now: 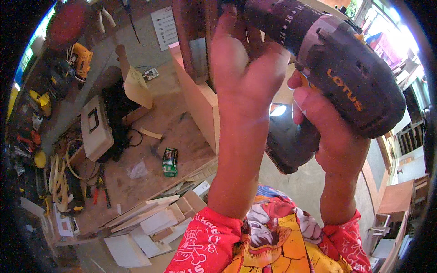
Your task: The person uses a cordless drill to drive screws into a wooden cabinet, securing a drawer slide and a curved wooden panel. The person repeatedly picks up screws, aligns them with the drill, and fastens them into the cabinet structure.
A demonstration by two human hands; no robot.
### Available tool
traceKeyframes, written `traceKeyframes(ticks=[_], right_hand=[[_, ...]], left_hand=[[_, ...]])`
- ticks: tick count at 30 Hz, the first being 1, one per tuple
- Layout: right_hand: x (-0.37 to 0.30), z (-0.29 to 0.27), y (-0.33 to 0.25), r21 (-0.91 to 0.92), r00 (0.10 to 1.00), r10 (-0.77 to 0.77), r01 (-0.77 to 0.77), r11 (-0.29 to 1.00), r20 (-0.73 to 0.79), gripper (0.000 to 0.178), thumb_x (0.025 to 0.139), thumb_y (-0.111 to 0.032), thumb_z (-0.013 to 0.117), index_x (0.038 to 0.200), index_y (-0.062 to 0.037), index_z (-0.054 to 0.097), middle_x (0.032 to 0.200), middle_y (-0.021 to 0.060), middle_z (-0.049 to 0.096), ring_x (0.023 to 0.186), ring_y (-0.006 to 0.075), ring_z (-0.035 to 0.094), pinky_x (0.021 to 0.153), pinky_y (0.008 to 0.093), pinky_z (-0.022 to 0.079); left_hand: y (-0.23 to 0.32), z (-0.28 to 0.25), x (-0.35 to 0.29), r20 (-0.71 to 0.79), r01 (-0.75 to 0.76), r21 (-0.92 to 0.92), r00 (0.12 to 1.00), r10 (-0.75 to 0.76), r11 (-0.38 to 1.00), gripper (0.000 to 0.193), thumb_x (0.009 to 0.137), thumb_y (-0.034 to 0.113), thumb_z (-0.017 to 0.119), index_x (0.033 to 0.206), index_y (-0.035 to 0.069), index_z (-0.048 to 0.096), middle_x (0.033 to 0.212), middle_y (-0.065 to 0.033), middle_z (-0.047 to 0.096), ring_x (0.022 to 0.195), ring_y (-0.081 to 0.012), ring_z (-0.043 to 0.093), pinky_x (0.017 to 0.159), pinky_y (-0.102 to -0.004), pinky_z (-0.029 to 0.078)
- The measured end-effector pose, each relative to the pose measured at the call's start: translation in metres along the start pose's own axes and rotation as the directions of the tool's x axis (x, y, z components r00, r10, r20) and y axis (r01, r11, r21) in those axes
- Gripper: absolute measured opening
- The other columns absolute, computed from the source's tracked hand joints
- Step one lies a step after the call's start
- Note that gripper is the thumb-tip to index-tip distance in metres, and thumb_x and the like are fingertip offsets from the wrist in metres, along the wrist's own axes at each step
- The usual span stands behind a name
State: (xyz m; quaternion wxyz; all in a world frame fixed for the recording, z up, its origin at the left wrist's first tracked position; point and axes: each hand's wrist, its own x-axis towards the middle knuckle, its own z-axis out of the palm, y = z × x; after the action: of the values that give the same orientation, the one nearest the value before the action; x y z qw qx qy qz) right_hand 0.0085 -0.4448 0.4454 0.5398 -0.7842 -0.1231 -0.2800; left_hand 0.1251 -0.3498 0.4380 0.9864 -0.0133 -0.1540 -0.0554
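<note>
A black and grey cordless drill point(346, 73) fills the upper right, its front end pointing up and left. My right hand point(325, 113) is wrapped round its grip, and a small light point(278, 110) glows beside the fingers. Close to the drill's front end is my left hand point(250, 63), fingers bent, with its fingertips by the dark nose; what they pinch is hidden. Right behind the left hand stands a wooden piece point(200, 100) with a pale lower board and a dark reddish-brown upright part. The drill's tip and its contact with the wood cannot be made out.
On the brown workbench point(136, 182) to the left lie a green can point(170, 162), a pale tool case point(96, 128), an orange power tool point(81, 62) and a coiled hose point(58, 182). Several wood offcuts point(159, 220) are heaped at the lower left.
</note>
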Motion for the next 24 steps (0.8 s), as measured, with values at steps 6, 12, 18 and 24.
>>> traceKeyframes(ticks=[6,12,18,24], right_hand=[[0.000,-0.001,0.010,-0.019,0.999,-0.039,0.039,0.999,0.002,0.030,0.090,-0.009,0.071,0.119,0.0004,0.067,0.100,0.0086,0.073,0.069,0.0118,0.063,0.065,0.0272,0.050],[-0.001,-0.006,0.008,-0.156,0.998,-0.046,0.040,0.987,-0.035,0.028,0.090,-0.009,0.071,0.117,-0.0008,0.069,0.099,0.0077,0.074,0.070,0.0119,0.063,0.066,0.0275,0.051],[0.002,-0.019,0.015,-0.147,1.000,-0.008,0.010,0.989,0.013,0.029,0.088,-0.016,0.082,0.116,-0.0084,0.077,0.104,0.0051,0.079,0.091,0.0176,0.075,0.085,0.0348,0.059],[-0.008,-0.022,0.017,-0.130,0.997,0.074,-0.076,0.989,-0.020,0.031,0.089,-0.016,0.082,0.118,-0.0084,0.076,0.108,0.0055,0.078,0.095,0.0181,0.074,0.089,0.0358,0.058]], left_hand=[[0.002,0.000,0.004,-0.039,-0.013,0.008,0.999,0.014,1.000,0.021,0.100,0.020,0.063,0.118,0.010,0.062,0.113,-0.0021,0.063,0.113,-0.0216,0.058,0.107,-0.0407,0.043],[0.002,0.014,0.005,-0.047,-0.045,0.000,0.998,0.045,0.999,0.021,0.099,0.020,0.063,0.118,0.010,0.062,0.113,-0.0022,0.063,0.112,-0.0216,0.058,0.106,-0.0405,0.043],[-0.001,0.023,0.006,-0.062,-0.081,-0.013,0.995,0.080,0.997,0.021,0.099,0.020,0.064,0.118,0.010,0.062,0.113,-0.0022,0.063,0.112,-0.0216,0.058,0.106,-0.0404,0.042],[-0.011,0.023,0.014,-0.078,-0.067,-0.018,0.995,0.066,0.998,0.022,0.099,0.020,0.064,0.118,0.010,0.062,0.113,-0.0022,0.063,0.112,-0.0216,0.059,0.106,-0.0402,0.042]])
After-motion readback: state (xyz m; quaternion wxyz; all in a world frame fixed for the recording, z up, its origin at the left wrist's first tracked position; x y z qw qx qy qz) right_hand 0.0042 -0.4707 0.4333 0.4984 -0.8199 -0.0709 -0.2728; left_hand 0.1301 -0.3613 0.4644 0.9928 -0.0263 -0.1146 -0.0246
